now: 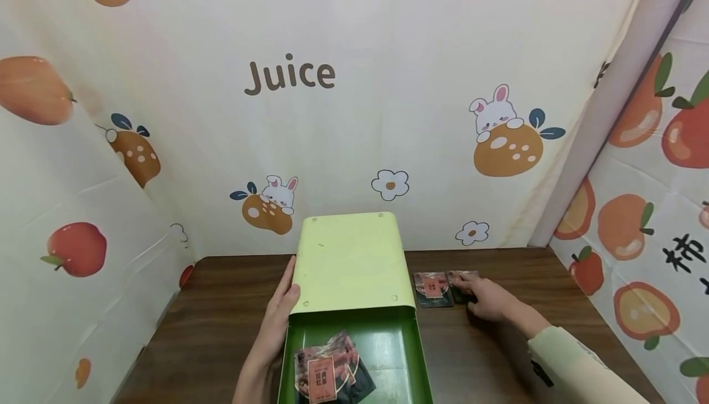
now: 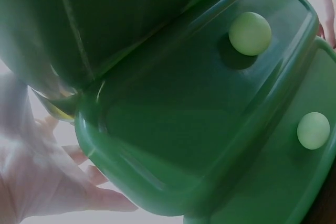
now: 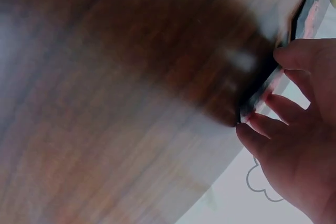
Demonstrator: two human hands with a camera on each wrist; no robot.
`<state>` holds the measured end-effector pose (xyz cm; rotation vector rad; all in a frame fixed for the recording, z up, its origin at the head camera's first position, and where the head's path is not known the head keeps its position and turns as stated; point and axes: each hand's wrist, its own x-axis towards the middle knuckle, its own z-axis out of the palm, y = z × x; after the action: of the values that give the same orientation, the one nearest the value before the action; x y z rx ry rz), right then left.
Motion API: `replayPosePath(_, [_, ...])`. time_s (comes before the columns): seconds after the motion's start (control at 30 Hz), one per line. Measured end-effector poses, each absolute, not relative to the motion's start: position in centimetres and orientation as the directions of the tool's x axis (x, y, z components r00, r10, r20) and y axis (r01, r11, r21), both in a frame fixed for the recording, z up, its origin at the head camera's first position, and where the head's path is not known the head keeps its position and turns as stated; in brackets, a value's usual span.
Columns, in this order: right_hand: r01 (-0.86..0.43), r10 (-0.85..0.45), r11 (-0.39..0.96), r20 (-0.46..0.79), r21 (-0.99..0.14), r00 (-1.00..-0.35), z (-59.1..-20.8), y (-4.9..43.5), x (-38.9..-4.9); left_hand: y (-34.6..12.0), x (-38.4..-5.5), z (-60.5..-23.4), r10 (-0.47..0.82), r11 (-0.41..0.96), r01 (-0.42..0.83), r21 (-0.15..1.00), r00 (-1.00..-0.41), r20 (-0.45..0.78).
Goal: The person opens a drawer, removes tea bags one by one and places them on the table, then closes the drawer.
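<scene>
In the head view a pale green drawer box (image 1: pixel 351 262) stands with its dark green drawer (image 1: pixel 388 345) pulled out. Several pink-and-dark tea packets (image 1: pixel 323 379) lie piled in the drawer. My left hand (image 1: pixel 275 318) rests along the box's left side, fingers pointing straight up it. On the table to the right of the box, my right hand (image 1: pixel 493 299) holds a tea packet (image 1: pixel 464 274) between thumb and fingers, close over the wood. A matching packet (image 1: pixel 432 289) lies flat just left of it. The right wrist view shows the thumb (image 3: pixel 299 54) at the packet's edge.
In the left wrist view, green drawer fronts (image 2: pixel 157 129) carry round pale knobs (image 2: pixel 250 34). The brown wooden table (image 1: pixel 188 330) ends at a printed curtain (image 1: pixel 354 133) behind, with more printed cloth (image 1: pixel 626 238) on the right side.
</scene>
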<state>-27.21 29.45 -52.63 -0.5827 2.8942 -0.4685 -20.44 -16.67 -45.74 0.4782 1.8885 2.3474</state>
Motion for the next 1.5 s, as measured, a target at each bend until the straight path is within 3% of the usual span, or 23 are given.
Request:
replayPosePath(0.8, [-0.398, -0.387, 0.832, 0.111, -0.385, -0.915, -52.9, 29.9, -26.1, -16.7, -20.5, -45.7, 0.252, -0.184, 0.135, 0.974, -0.951, 0.179])
replayPosePath(1.13, [-0.407, -0.311, 0.721, 0.262, -0.561, -0.913, -48.9, 27.4, -24.8, -16.7, -20.7, -45.8, 0.263, -0.229, 0.123, 0.966, -0.947, 0.183])
replayPosePath(1.23, [-0.486, -0.36, 0.69, 0.329, -0.536, -0.873, -47.3, 25.6, -23.8, -16.7, -20.7, -45.8, 0.267, -0.242, 0.118, 0.963, -0.946, 0.183])
replayPosePath(1.5, [-0.715, -0.485, 0.606, 0.55, -0.349, -0.68, -42.3, 21.0, -22.1, -16.8, -20.7, -45.8, 0.264, -0.242, 0.119, 0.963, -0.947, 0.183])
